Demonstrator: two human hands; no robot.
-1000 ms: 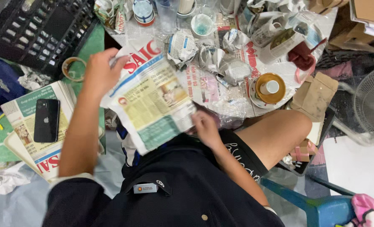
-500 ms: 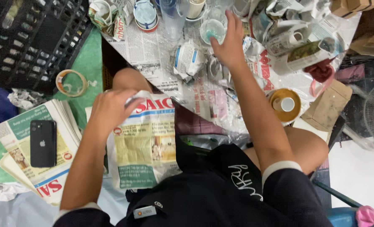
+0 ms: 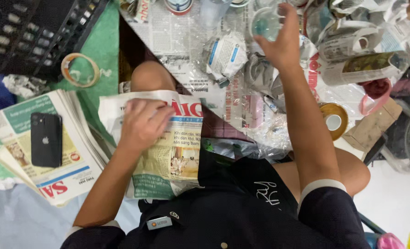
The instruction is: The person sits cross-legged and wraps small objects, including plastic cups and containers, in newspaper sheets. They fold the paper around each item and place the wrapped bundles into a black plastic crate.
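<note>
Left hand (image 3: 143, 123) pressing newspaper sheet (image 3: 168, 147) on lap, right hand (image 3: 281, 39) on cup (image 3: 263, 24)

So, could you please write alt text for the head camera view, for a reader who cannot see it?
A seated person's left hand presses a newspaper sheet flat on their lap while the right hand reaches to a clear cup among newspaper-wrapped bundles. At left, a black phone lies on a newspaper stack, near a tape roll.

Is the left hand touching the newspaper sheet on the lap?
Touching. The head view shows the left hand lying flat on the newspaper sheet, fingers pressed onto its top edge with no gap visible.
</note>
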